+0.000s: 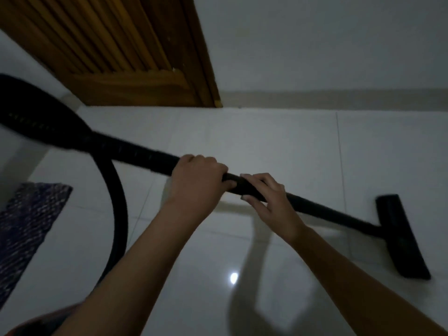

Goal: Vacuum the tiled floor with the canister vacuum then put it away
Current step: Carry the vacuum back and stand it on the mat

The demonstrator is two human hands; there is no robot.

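Two grips on the wand [327,210] mid-frame: left hand [196,177] curled tight round it, right hand [269,200] just beside at 4 o'clock, fingers and thumb wrapped loosely about it. Slanting down to the head [402,236], flat on the floor [242,132] at 4 o'clock. Hose [119,207] looping off at 9, mat [26,221] at 8, door [135,57] at 11.

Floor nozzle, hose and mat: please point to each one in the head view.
floor nozzle [401,236]: head view, middle of its flat black top.
hose [120,214]: head view, on its curved loop beside the mat.
mat [26,214]: head view, on its woven surface.
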